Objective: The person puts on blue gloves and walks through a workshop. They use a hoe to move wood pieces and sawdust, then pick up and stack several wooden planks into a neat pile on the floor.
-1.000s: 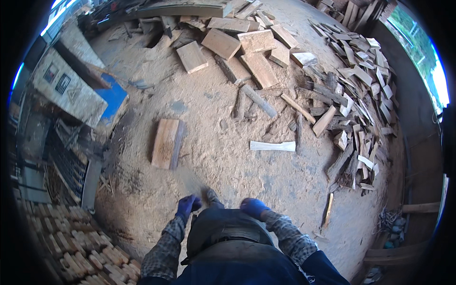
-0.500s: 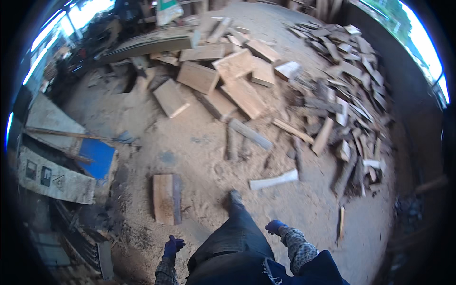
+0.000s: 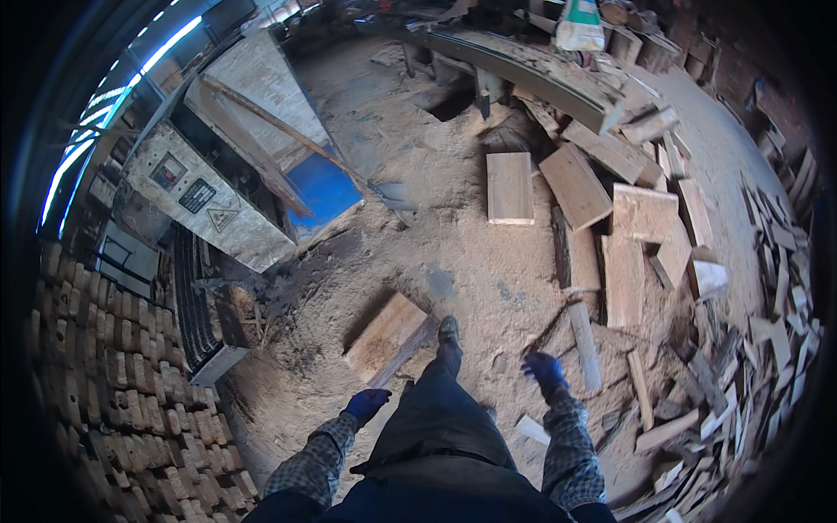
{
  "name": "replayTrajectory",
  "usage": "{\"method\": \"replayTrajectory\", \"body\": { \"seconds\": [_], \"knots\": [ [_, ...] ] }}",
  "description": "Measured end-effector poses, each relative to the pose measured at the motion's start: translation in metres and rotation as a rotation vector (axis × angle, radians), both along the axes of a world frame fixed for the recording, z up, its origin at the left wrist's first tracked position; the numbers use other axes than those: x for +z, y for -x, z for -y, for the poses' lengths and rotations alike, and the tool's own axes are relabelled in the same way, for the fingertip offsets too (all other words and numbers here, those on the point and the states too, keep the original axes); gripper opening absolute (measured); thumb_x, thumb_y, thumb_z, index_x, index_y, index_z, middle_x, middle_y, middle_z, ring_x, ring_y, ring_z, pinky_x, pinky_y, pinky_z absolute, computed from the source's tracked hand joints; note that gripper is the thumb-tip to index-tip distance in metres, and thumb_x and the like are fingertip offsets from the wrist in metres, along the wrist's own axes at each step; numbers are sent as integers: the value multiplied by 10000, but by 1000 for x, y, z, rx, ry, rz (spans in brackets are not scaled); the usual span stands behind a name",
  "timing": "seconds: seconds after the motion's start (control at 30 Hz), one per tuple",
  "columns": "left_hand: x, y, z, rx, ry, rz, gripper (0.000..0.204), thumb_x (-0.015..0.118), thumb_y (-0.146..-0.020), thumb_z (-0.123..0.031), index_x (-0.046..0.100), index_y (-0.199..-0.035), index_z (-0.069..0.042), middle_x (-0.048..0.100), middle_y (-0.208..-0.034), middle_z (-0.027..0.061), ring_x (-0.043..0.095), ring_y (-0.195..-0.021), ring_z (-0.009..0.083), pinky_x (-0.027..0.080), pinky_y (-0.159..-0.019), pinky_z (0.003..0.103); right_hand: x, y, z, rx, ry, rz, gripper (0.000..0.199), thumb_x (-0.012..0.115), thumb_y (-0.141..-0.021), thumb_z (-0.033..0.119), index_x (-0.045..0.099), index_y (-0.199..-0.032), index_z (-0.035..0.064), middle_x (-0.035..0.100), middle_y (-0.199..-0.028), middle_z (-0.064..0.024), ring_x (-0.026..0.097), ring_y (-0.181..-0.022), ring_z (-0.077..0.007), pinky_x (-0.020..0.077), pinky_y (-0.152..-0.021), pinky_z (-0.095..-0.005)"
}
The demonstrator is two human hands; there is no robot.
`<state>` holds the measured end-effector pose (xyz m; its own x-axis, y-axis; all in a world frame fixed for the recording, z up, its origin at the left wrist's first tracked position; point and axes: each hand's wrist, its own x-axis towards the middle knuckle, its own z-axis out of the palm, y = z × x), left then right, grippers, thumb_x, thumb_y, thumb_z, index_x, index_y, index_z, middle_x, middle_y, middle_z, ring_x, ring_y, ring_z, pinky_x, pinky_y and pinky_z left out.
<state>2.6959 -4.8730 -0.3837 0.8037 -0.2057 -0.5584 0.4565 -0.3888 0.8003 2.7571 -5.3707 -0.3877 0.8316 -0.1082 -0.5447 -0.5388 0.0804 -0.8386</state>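
My left hand [image 3: 366, 404], in a dark blue glove, hangs low and holds nothing, its fingers loosely stretched out. Just ahead of it a thick wooden block [image 3: 390, 338] lies on the sawdust-covered ground, apart from the hand. My right hand [image 3: 546, 371], gloved alike, is held out to the right, empty and with its fingers apart. A narrow grey wood strip [image 3: 585, 345] lies beyond that hand. One shoe [image 3: 448, 329] of mine is planted right beside the block.
Large cut wood blocks [image 3: 568, 186] are heaped ahead right, beside a long metal beam [image 3: 532, 65]. Split pieces [image 3: 780, 340] pile up far right. At left stand a pale metal cabinet [image 3: 209, 196] with a long-handled fork [image 3: 288, 126] across it, and stacked wood [image 3: 131, 383].
My view has turned left, so the block heap has shifted right and the stacked wood has come into sight. I have stepped nearer the single block; both hands remain empty.
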Motion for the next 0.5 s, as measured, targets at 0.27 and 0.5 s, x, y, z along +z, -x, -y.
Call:
{"method": "replayTrajectory", "body": {
  "seconds": [0.27, 0.5],
  "knots": [
    [-93, -183, -33, -356, -326, -29, 327, 649, -876, -360, 696, -1051, -88, 693, -977, 85, 629, -914, 157, 483, -860, 312, -21, -120, -17, 394, 62, -93, 345, 604, -882, 283, 653, -1031, -25, 703, -891, -123, 672, -783, -204, 528, -698, -327],
    [-139, -465, -49, -726, -502, 497, 357, 596, -889, -417, 658, -986, -79, 677, -955, 116, 648, -876, 210, 508, -797, 391, -11, -233, -5, 275, 205, -244, 252, 606, -870, 190, 662, -980, -29, 690, -872, -130, 666, -761, -201, 530, -686, -327]
  ]
}}
